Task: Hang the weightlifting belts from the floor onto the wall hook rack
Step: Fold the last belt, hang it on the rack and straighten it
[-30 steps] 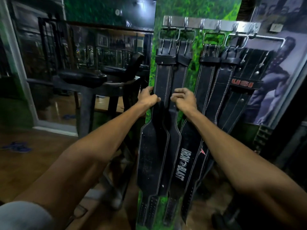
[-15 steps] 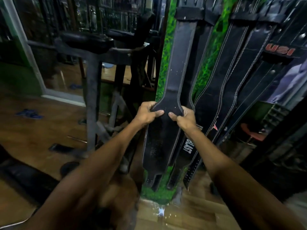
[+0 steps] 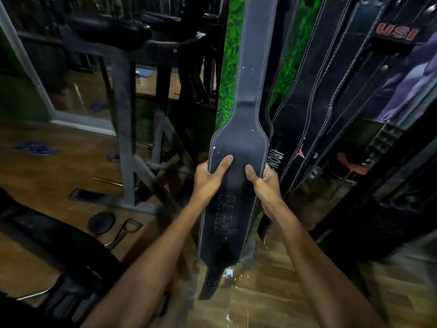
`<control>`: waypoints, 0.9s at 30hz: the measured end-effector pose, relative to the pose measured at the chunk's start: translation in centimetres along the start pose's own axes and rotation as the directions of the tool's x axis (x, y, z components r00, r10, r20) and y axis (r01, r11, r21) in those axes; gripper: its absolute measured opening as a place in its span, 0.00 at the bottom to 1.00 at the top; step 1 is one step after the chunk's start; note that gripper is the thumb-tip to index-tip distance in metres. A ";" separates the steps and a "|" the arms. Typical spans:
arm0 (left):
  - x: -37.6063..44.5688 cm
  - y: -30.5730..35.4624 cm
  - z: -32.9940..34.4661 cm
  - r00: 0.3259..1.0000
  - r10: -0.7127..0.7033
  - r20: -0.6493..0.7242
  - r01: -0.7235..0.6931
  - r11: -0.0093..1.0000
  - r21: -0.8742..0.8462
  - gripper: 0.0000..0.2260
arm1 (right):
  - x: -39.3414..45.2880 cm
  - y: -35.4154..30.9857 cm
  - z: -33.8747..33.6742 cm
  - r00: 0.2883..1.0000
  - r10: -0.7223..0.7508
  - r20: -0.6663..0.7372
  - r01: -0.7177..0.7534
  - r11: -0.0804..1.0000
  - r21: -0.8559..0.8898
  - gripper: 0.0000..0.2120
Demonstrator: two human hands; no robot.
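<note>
Hanging straight down against the green wall panel [image 3: 228,67], the front belt [image 3: 243,143] sits in both hands at its wide middle part. Left hand [image 3: 208,178] has its grip closed on the belt's left edge, thumb [image 3: 224,162] pressed flat on the face. Right hand [image 3: 266,183] does the same on the right edge, thumb [image 3: 250,172] on the front and the rest of the fingers wrapped behind. The belt's narrow tail end [image 3: 210,282] dangles just above the wood floor [image 3: 272,292]. Its top runs out of view, so the hook isn't visible.

Just to the right hang more black belts, touching or overlapping: 1 with IRON lettering [image 3: 275,159], and further right 1 with a red USI tag [image 3: 397,34]. On the left stands a grey gym machine frame [image 3: 124,129], with a round plate [image 3: 101,222] and a metal handle [image 3: 128,229] lying on the floor near its base.
</note>
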State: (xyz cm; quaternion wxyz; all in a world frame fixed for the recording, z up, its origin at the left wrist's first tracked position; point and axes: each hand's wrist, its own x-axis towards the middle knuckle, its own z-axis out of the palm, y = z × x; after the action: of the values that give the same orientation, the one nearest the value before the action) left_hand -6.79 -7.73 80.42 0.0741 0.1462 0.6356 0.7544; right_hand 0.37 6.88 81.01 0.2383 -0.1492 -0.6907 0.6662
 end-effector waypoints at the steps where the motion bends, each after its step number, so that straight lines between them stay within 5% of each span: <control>1: -1.1 -0.5 0.0 0.996 -0.007 -0.086 0.016 0.994 0.106 0.18 | -0.6 0.0 -0.1 1.000 0.013 -0.003 -0.013 1.000 0.018 0.18; 4: -3.8 -1.8 0.0 0.959 -0.004 -0.283 0.097 0.943 0.317 0.28 | -4.0 1.0 -0.4 0.997 0.067 0.030 -0.067 0.998 0.002 0.17; 14: -11.7 -5.1 0.1 0.945 -0.173 -0.278 0.256 0.920 0.298 0.38 | -13.4 4.0 -4.0 0.996 0.093 0.012 -0.093 0.995 -0.048 0.10; 27: -26.2 -3.6 0.5 0.964 -0.183 -0.192 0.203 0.975 0.087 0.23 | -25.3 4.0 -7.7 0.984 0.166 0.069 -0.167 0.986 0.003 0.13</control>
State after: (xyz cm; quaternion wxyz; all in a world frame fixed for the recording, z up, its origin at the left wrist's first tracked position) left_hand 17.90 -14.40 73.64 0.0809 0.0174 0.6898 0.7192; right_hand 25.31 0.44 73.76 0.1585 -0.1824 -0.6806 0.6917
